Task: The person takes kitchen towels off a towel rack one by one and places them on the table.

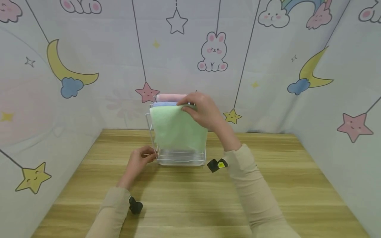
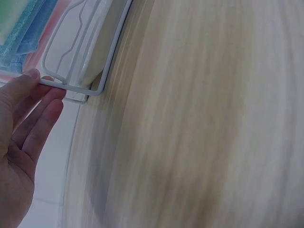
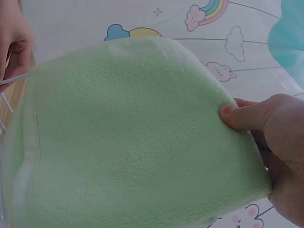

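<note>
A white wire rack (image 1: 181, 159) stands on the wooden table with folded towels hung over its bars. The front one is a green towel (image 1: 175, 129); behind it come a blue towel (image 1: 163, 104) and a pink towel (image 1: 171, 97). My right hand (image 1: 202, 109) pinches the green towel's top edge, thumb in front and fingers behind, as the right wrist view also shows. Low on the rack's left side, my left hand (image 1: 140, 160) pinches a white wire between thumb and fingers, seen closely in the left wrist view.
The wooden tabletop (image 1: 184, 198) stretches around the rack. Behind it and on both sides hangs a pale cloth backdrop (image 1: 184, 66) printed with stars, moons and rabbits. A small black device (image 1: 136, 205) sits at the left wrist, another black device (image 1: 213, 165) at the right.
</note>
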Demonstrator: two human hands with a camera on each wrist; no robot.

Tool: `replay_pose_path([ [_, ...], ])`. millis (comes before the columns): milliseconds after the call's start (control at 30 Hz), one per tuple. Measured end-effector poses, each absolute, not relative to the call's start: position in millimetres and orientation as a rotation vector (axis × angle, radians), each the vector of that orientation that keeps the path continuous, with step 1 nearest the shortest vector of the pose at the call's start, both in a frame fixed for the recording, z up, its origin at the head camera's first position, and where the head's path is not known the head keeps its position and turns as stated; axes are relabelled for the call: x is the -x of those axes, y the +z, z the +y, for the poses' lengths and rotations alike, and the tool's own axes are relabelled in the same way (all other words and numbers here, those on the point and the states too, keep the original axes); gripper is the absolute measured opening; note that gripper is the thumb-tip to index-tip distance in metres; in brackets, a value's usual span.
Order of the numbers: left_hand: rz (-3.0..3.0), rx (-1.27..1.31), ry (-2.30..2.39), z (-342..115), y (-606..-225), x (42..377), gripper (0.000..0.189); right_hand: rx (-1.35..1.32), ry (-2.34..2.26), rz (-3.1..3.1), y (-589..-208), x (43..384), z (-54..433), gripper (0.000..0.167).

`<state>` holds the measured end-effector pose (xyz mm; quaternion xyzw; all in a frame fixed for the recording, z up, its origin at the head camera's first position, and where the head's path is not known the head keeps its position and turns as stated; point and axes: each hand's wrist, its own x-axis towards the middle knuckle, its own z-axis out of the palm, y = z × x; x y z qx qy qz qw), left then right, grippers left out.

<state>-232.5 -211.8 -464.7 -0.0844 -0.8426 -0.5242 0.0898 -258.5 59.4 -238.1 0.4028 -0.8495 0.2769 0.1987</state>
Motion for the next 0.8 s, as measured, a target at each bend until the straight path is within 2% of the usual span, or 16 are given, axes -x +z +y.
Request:
replay_pose_path([
  [467,-2.495,0.265,-1.561,-210.5,-465.5,232.5,0.01,-1.147,0.834,-2.251,-189.4,257.1,73.8,0.016],
  [800,-2.498,0.248,-1.569,-208.1,-459.8,227.8,0.012,-1.06,0.847,-2.2,-143.3,248.6,91.7,0.015],
])
